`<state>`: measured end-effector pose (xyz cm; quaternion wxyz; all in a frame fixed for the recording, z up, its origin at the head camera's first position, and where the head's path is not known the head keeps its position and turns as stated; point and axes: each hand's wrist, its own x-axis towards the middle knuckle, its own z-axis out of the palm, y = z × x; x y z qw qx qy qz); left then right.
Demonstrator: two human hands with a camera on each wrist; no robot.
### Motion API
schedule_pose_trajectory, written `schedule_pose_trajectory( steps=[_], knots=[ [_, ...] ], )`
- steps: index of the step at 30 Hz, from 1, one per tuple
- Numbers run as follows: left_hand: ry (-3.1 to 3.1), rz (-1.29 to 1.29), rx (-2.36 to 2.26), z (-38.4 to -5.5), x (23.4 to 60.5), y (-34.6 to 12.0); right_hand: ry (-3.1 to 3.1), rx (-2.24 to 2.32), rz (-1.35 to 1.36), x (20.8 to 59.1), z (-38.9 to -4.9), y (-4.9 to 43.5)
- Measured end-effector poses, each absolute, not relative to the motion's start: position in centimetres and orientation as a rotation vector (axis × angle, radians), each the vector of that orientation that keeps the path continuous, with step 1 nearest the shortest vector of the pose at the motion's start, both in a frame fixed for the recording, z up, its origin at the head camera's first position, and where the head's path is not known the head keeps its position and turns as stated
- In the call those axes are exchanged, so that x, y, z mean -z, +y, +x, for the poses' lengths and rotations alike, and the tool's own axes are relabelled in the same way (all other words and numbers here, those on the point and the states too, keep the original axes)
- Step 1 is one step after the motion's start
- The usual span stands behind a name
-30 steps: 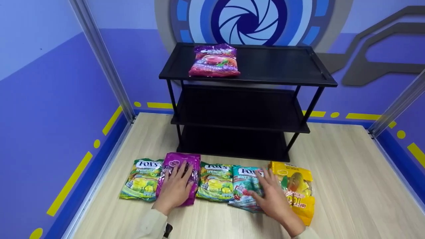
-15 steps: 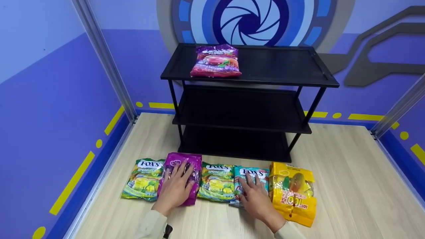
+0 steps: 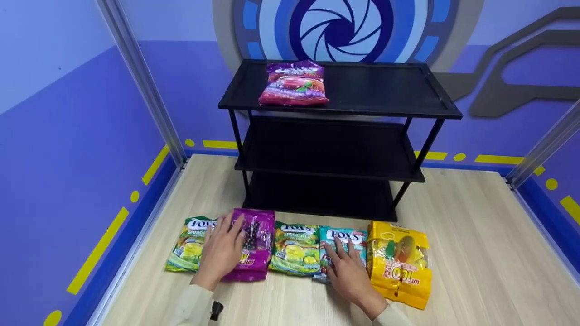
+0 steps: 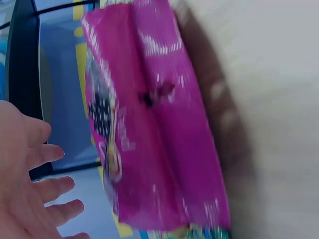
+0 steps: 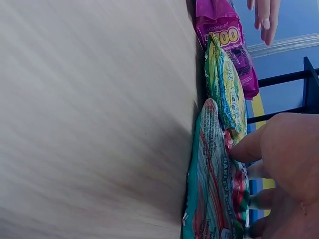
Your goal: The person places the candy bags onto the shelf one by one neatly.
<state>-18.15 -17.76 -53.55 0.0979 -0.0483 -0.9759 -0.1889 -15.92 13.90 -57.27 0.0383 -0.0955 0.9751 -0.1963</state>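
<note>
Blue-purple walls point(image 3: 81, 117) enclose a pale wood table point(image 3: 471, 244) with a black rack point(image 3: 385, 88). Before it lie candy bags in a row. Left hand point(image 3: 221, 249), fingers loose and holding nothing, hovers above the purple bag point(image 3: 258, 251); right hand point(image 3: 351, 274) rests, spread and ungripping, on the teal bag point(image 5: 214, 174).

Two bags point(image 3: 297, 249) are showing green and yellow, the magenta packet point(image 3: 256, 244) between them plain purple-pink, the teal bag point(image 5: 214, 184) red accents, the end packet point(image 3: 401, 267) yellow; the surface point(image 3: 462, 249) is showing pale wood grain.

Right fingers point(image 5: 262, 200) against teal bag point(image 5: 212, 174)
</note>
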Motion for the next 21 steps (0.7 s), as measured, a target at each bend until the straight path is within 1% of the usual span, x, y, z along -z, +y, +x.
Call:
schedule_pose_trajectory(
  steps=[9,21],
  knots=[
    [-2.909,-0.016,0.489,-18.4,53.3,-20.9,3.006,0.609,-0.306,57.4,-15.8,14.0],
    [-2.973,0.051,0.46,-18.4,54.5,-23.5,3.033,0.606,-0.323,57.4,-15.8,14.0]
  ],
)
